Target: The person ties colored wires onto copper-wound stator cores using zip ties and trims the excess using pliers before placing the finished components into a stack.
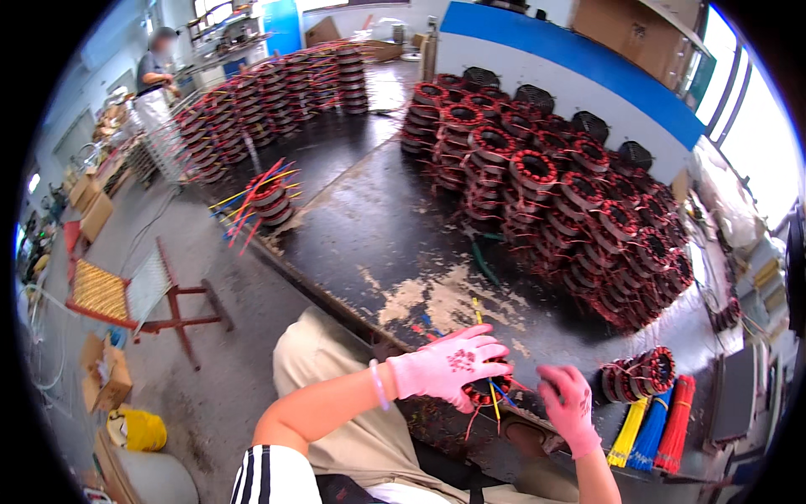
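At the table's near edge, my pink-gloved left hand [449,366] lies over a wound motor stator [478,393], its fingers across the top and the thumb down the near side. Yellow, blue and red lead wires stick out of this stator on both sides; the glove hides much of it. Just to the right, my pink-gloved right hand [568,405] is raised with its fingers curled together. A red wire points from the stator toward these fingertips, but whether they pinch it is not visible. A short stack of stators [640,375] lies on its side beyond my right hand.
Bundles of yellow wires [628,433], blue wires [652,430] and red wires [677,424] lie at right. Large stator piles [537,181] fill the table's back; more stacks [277,94] line its far left. A small wired stack [270,202] stands at the left edge. A person [156,71] is far left.
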The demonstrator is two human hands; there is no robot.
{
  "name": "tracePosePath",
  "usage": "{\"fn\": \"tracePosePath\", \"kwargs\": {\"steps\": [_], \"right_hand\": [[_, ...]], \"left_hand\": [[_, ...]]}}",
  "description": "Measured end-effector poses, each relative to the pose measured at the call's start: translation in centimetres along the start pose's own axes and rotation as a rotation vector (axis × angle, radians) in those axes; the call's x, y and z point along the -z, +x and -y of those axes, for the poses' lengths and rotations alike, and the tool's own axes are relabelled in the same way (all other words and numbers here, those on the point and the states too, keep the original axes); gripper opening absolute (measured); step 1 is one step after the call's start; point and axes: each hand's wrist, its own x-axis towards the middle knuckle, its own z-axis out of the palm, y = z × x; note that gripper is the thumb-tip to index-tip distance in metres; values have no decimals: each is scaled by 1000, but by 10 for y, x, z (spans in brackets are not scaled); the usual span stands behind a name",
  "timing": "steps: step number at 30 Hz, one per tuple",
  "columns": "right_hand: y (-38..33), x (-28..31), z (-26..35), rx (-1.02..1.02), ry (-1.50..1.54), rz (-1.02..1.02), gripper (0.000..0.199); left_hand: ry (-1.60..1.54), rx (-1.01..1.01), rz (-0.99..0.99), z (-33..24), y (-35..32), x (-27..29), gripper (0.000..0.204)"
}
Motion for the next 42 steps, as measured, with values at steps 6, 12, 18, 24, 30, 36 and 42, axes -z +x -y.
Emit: {"fn": "tracePosePath", "kwargs": {"steps": [6,12,18,24,30,36,42], "right_hand": [[116,-34,10,83,-275,-70,35],[215,-128,-20,140,-543,-79,36],[225,-134,-27,255,-453,-155,16],[143,-54,38,141,-182,-214,10],[43,-21,-6,68,-498,-47,25],[12,-22,-19,-22,-606,-1,70],[13,-17,-33,-57,-711,180,96]], "left_hand": [[36,46,-102,-3,2,-4,86],[33,58,-215,-3,-1,-16,87],[45,5,-363,4,0,-44,81],[50,18,-314,1,-4,-36,80],[35,21,-290,6,5,-25,82],[42,51,-185,2,-7,-5,80],[112,120,-141,2,-31,14,84]]}}
